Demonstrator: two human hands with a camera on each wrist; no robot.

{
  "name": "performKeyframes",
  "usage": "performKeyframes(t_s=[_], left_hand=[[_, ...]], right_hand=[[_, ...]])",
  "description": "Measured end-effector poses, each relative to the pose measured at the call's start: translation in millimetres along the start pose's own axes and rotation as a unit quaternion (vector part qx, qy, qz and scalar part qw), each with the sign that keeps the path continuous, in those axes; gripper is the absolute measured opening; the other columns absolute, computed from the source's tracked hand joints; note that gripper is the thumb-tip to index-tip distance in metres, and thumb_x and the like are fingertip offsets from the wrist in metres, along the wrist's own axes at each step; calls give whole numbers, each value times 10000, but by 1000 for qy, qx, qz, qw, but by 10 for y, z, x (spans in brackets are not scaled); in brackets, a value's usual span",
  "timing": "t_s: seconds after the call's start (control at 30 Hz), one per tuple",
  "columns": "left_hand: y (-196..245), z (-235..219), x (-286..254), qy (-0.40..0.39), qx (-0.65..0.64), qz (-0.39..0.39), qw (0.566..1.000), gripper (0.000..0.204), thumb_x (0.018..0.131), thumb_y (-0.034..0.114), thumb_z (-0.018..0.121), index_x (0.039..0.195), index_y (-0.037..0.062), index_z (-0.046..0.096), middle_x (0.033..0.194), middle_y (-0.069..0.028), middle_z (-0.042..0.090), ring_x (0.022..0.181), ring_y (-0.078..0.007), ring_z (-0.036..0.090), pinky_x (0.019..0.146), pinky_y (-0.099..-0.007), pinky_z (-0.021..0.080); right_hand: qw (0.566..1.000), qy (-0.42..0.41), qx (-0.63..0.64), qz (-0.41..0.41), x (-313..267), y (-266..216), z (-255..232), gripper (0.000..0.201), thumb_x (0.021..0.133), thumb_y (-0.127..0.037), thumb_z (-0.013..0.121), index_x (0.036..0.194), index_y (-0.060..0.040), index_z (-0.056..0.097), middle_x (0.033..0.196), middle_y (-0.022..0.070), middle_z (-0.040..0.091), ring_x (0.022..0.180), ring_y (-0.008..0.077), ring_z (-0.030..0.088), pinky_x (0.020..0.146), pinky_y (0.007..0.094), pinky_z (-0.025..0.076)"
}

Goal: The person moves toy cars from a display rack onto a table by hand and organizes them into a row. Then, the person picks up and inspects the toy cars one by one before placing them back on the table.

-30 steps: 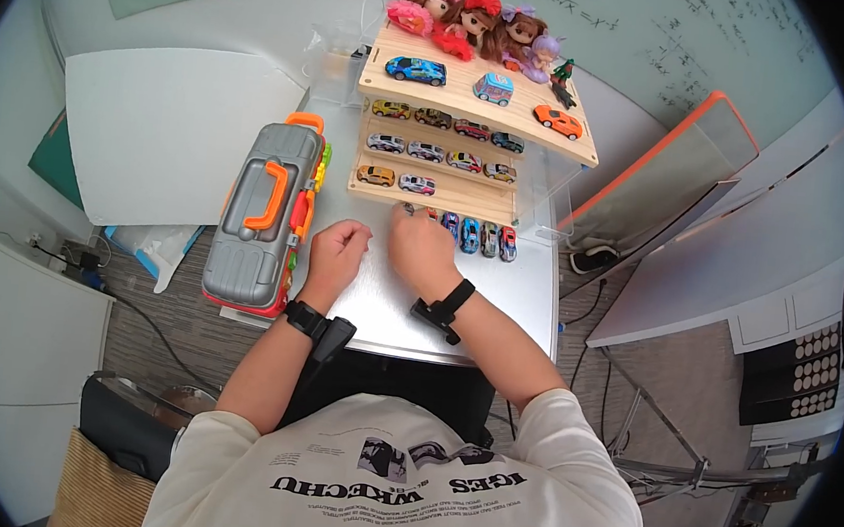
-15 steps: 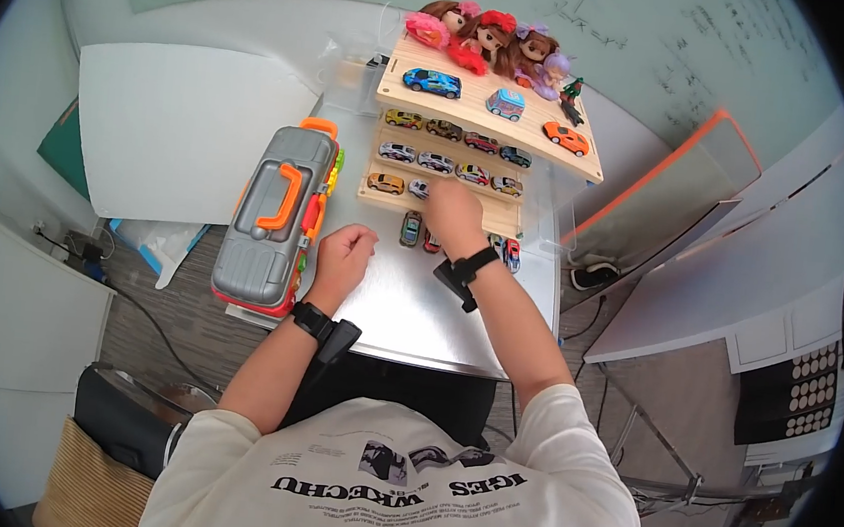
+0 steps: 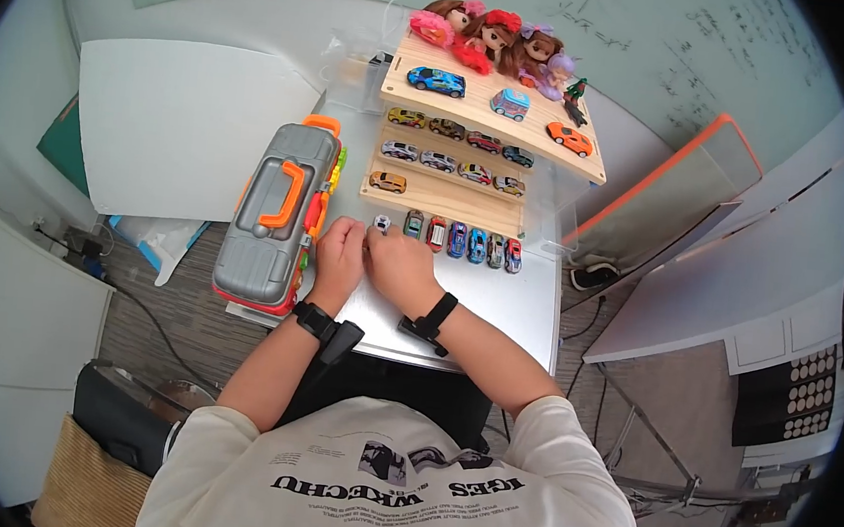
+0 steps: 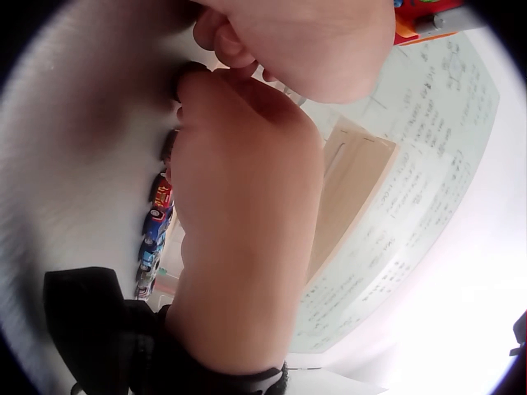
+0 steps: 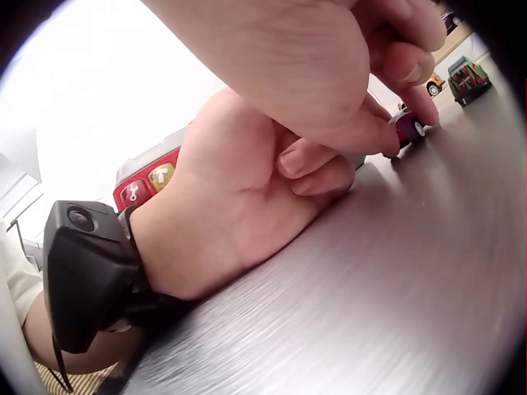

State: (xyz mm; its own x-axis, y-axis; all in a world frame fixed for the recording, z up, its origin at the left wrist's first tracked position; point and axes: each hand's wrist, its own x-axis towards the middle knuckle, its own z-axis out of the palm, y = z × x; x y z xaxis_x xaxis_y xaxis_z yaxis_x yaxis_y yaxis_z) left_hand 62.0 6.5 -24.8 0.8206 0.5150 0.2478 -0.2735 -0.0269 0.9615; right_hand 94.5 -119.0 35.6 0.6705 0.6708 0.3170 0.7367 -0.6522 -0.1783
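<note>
My right hand [image 3: 404, 264] pinches a small toy car [image 5: 407, 129] between thumb and fingertips, low at the metal tabletop. From above, the pale end of this toy car pokes out past the fingers. My left hand [image 3: 339, 258] rests on the table close beside the right one, its fingers [image 5: 323, 174] loosely curled and holding nothing. To the right of the pinched car runs a row of toy cars, beginning with a green one [image 3: 413, 224] and a red one [image 3: 436, 233]. On the lowest step of the wooden shelf [image 3: 457, 206] stands one yellow toy car [image 3: 388, 181].
A grey toolbox with an orange handle [image 3: 288, 197] stands left of my hands. Upper shelf steps hold more small cars. On the top board sit a blue car [image 3: 436, 82], a small bus [image 3: 509, 104], an orange car [image 3: 569, 139] and several dolls [image 3: 491, 44].
My right hand went from the row up to the lowest shelf step, then back down left to the table with a toy car from there. The left hand stayed nearly still.
</note>
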Motion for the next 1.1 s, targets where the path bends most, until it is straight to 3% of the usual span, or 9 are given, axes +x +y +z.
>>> performKeyframes(t_s=[0.17, 0.53, 1.0, 1.1], left_hand=[[68, -17, 3, -14, 14, -15, 1000, 233, 1054, 186, 583, 873, 50, 635, 704, 33, 579, 573, -29, 468, 507, -238, 373], [82, -8, 5, -24, 55, 2, 998, 193, 1026, 156, 598, 895, 25, 652, 739, -5, 643, 634, -63, 550, 560, -262, 449], [71, -11, 12, -33, 49, -15, 998, 193, 1024, 161, 610, 889, 29, 651, 729, -1, 643, 615, -64, 555, 554, -260, 449], [67, -14, 20, -32, 52, -15, 998, 186, 1011, 143, 601, 873, 29, 651, 724, -4, 642, 614, -66, 556, 555, -264, 449]], right_hand=[[999, -15, -36, 32, 102, 32, -7, 113, 876, -108, 644, 961, -38, 670, 888, 197, 693, 716, 368, 721, 586, 459, 586], [997, -23, -42, 60, 172, 51, -5, 123, 882, -115, 647, 958, -20, 665, 894, 219, 703, 754, 386, 738, 613, 469, 607], [998, -36, -28, 48, 193, 114, -104, 144, 888, -121, 631, 999, -44, 679, 903, 225, 700, 791, 417, 730, 656, 491, 604], [997, -4, -17, 76, 367, 140, -245, 142, 891, -133, 624, 988, -50, 686, 912, 213, 702, 817, 423, 727, 685, 517, 600]])
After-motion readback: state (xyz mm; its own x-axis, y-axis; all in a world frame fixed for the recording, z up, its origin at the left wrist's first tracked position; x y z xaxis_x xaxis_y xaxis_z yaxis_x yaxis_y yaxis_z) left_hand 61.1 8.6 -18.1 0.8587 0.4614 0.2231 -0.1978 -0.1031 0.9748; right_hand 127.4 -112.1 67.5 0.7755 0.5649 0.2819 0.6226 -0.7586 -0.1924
